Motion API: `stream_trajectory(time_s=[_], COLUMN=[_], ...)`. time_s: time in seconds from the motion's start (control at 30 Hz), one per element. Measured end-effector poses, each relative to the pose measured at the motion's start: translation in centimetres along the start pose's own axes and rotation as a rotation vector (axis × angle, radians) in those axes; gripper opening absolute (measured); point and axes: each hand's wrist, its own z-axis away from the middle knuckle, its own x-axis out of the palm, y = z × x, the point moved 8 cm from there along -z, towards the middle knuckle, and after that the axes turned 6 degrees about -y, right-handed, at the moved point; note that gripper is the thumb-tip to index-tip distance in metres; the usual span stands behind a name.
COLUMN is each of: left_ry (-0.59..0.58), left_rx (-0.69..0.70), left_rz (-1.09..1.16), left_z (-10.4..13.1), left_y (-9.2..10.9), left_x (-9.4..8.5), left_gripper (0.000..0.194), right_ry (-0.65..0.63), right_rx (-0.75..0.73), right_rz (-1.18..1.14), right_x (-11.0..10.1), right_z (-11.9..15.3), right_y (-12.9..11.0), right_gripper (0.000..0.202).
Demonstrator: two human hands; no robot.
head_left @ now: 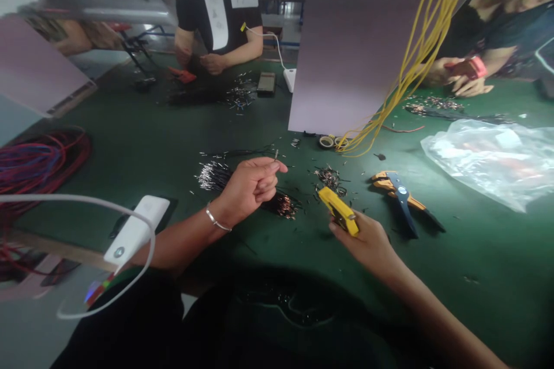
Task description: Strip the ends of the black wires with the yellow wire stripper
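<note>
My left hand (253, 187), with a bracelet at the wrist, pinches a small metal-tipped piece (276, 154) between thumb and forefinger. Beneath and beside that hand lies a bundle of short black wires, with silvery ends (211, 176) on the left and coppery ends (286, 206) on the right. My right hand (367, 236) is wrapped round a yellow hand tool (337, 209), whose head points up and left. Dark scraps (330, 180) lie just beyond the tool.
Blue-orange pliers (400, 196) and a plastic bag (489, 158) lie to the right. Yellow wires (415, 63) hang beside a pale panel (341, 63). At left are a white power bank (137, 229) with cable and coiled red-blue wires (38, 164). People work across the green table (485, 259).
</note>
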Motion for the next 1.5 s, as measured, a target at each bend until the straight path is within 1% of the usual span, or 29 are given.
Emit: stream_trajectory(time_s=[0.1,0.17,0.3,0.37,0.43,0.57,0.73,0.97,1.2,1.5], left_ry=[0.003,-0.023,-0.103,-0.115,-0.109,-0.08,-0.04,-0.035,-0.013,0.014], left_rx=[-0.028,-0.049,-0.107,-0.131,-0.145,-0.14,-0.127,-0.151,-0.135,-0.125], left_rz=[0.023,0.03,0.061,0.069,0.073,0.078,0.081,0.087,0.08,0.09], left_z=[0.0,0.1,0.4,0.6,0.8,0.8,0.6,0.6,0.7,0.6], left_y=[-0.4,-0.8,-1.7,-2.0,-2.2,-2.2,-2.4,-2.9,-2.8,-3.1], left_x=[0.1,0.4,1.2,1.6,1.8,1.9,1.6,1.6,1.5,1.3], left_gripper=[0.01,0.01,0.01,0.01,0.011,0.011,0.013,0.012,0.012,0.01], right_ry=[-0.17,-0.26,-0.422,-0.481,-0.509,-0.521,-0.524,-0.529,-0.498,-0.471], right_rx=[-0.004,0.017,0.053,0.037,0.021,0.006,-0.016,-0.017,-0.028,0.004], right_rz=[-0.325,-0.455,-0.532,-0.576,-0.626,-0.67,-0.691,-0.695,-0.659,-0.659], right_x=[1.2,1.9,4.0,5.0,5.8,6.3,6.3,6.4,6.2,6.4], right_z=[0.1,0.3,0.8,1.1,1.2,1.3,1.3,1.3,1.1,1.0], right_y=[-0.8,-1.3,-1.5,-1.6,-1.5,-1.5,-1.8,-1.7,-1.6,-1.1], right_gripper=[0.029,0.029,0.028,0.028,0.027,0.025,0.024,0.025,0.024,0.025])
